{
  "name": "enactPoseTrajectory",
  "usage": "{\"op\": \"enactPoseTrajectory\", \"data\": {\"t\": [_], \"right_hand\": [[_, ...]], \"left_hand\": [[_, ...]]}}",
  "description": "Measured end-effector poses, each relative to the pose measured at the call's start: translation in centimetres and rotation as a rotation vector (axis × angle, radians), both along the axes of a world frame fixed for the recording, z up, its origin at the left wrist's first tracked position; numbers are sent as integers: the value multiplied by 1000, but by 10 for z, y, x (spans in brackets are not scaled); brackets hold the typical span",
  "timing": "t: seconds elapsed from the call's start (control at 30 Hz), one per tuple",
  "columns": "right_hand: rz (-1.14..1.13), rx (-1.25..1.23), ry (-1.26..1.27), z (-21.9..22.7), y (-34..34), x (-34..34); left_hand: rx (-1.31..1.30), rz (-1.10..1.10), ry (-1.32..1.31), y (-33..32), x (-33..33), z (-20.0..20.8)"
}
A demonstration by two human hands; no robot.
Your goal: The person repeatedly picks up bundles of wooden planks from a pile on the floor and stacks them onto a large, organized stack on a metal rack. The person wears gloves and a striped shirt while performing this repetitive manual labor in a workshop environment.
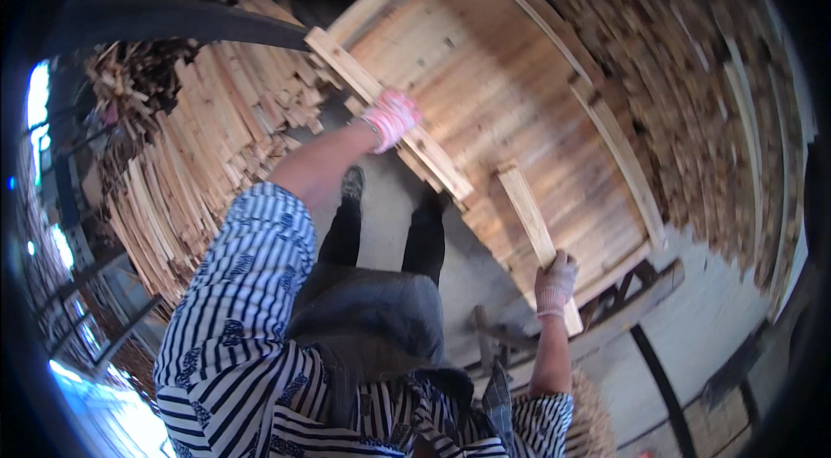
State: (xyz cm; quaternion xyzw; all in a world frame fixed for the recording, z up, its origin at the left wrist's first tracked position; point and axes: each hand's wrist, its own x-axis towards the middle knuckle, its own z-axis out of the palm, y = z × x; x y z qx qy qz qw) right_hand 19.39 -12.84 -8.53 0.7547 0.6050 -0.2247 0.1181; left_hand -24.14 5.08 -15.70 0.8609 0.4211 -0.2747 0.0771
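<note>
Okay, left hand, pink-gloved, closed over the left strip, pale wood, at the wooden tabletop's near edge. Right hand, gloved, fingers wrapped around the right strip close to its lower end, strip slanting over the tabletop. Raised rim borders the far side. Slat stack to the left, big lumber pile just beyond the rim; dark beam crowds the left strip's upper end.

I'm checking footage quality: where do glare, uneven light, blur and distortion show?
Head view: left-edge light blown out to white; panel unevenly lit, with paler and darker patches; right-hand stack smeared, cause unclear; panel's right edge bowed, picture corners black, as fisheye gives.
</note>
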Motion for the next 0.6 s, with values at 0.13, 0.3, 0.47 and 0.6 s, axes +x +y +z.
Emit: {"op": "enactPoseTrajectory", "data": {"t": [0.13, 0.3, 0.47, 0.6], "right_hand": [[-39, -102, 12, 18, -17, 13], [34, -164, 36, -20, -39, -2], [70, -116, 12, -27, -40, -13], [36, -60, 22, -44, -47, -16]], "left_hand": [[-64, 30, -34, 5, 2, -9], [-45, 14, -35, 7, 0, -1], [45, -46, -50, 7, -13, -10], [-127, 31, 3, 18, 9, 7]]}}
